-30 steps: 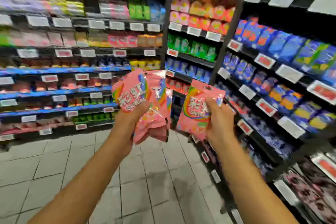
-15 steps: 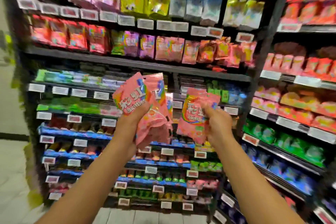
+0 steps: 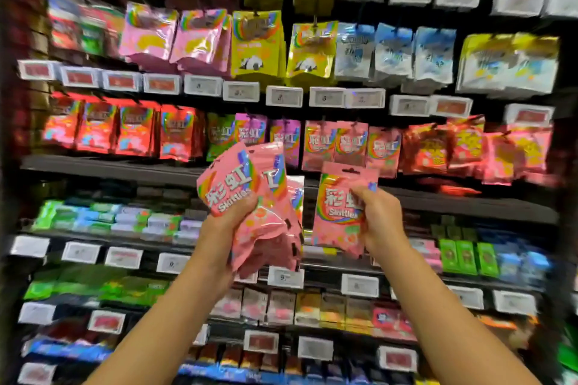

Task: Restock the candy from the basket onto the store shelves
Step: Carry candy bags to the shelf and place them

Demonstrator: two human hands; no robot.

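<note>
One pink bag (image 3: 339,212) is pinched upright in the right hand (image 3: 380,222) at centre frame, while the left hand (image 3: 225,228) just left of it clutches a bunch (image 3: 259,206) of the same bags. Matching hung bags (image 3: 350,142) sit directly above on what look like pegs, though blur hides them. To hang it well, keep the bag upright, line its top slot with the peg, and slide it on behind the price tags (image 3: 327,97).
</note>
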